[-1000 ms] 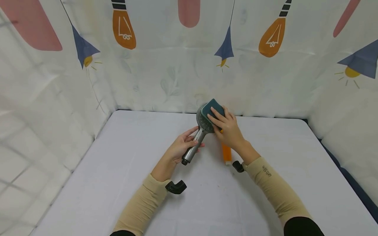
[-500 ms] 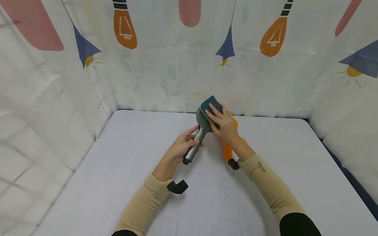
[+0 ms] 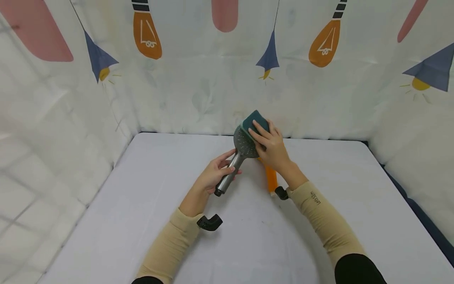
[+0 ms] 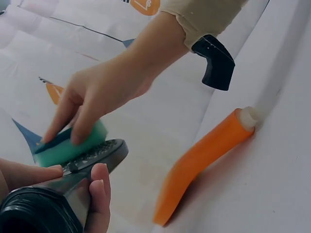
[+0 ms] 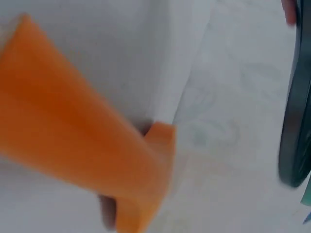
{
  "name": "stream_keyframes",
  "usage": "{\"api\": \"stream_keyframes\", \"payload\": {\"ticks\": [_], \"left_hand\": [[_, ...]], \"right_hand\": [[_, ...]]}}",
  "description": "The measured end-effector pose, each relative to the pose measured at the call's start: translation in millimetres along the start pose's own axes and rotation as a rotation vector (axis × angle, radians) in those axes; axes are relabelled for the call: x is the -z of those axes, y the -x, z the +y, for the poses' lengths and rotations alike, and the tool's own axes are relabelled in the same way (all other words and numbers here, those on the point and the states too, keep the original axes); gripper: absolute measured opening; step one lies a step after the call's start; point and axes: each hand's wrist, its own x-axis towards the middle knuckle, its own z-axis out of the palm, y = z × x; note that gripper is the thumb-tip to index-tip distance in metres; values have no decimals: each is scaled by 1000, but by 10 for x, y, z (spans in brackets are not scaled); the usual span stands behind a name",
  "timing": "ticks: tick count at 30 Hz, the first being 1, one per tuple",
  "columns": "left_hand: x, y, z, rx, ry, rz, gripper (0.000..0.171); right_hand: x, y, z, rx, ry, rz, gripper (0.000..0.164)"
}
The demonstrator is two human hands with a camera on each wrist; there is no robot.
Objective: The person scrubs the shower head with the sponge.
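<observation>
My left hand (image 3: 212,173) grips the grey handle of a shower head (image 3: 243,142), its holed spray face tilted up above the table. My right hand (image 3: 274,149) holds a green sponge (image 3: 253,118) with a darker teal layer, fingers spread over the teal side. In the left wrist view, the sponge (image 4: 73,148) lies against the spray face of the shower head (image 4: 109,154), near its outer rim. The right wrist view catches only the dark edge of the shower head (image 5: 295,131) and a sliver of green.
An orange bent tubular thing (image 4: 194,158) with a white end lies on the white-covered table (image 3: 170,165), partly beneath my right hand. Printed cloth walls (image 3: 198,79) rise at the back and sides. A black curved piece (image 3: 210,223) sticks out at each wrist.
The sponge and right hand have slid a little upward along the spray face, exposing more of its lower part. The left hand keeps its grip on the handle, nearly still.
</observation>
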Motion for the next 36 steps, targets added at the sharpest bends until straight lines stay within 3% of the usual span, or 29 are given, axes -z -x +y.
{"api": "stream_keyframes", "payload": {"ticks": [3, 7, 10, 16, 21, 24, 32, 36], "left_hand": [[8, 12, -14, 2, 7, 2, 64], [8, 16, -32, 5, 25, -11, 65], [14, 21, -41, 0, 29, -9, 66], [18, 21, -31, -11, 32, -22, 66], [7, 28, 1, -11, 39, -38, 66], [7, 32, 13, -23, 32, -35, 66], [27, 29, 13, -41, 12, -22, 64], [2, 28, 17, -24, 10, -25, 65]], "right_hand": [[38, 38, 62, -92, -2, 19, 43], [9, 56, 73, -103, -7, 16, 44], [-56, 46, 11, -41, -14, 22, 44], [-165, 12, -179, 172, -19, -29, 43], [-126, -30, -181, 206, -24, -61, 45], [-56, -59, -104, 156, -22, -50, 44], [69, -49, 77, -111, -29, 23, 44], [41, -12, 83, -149, -29, 42, 45]]}}
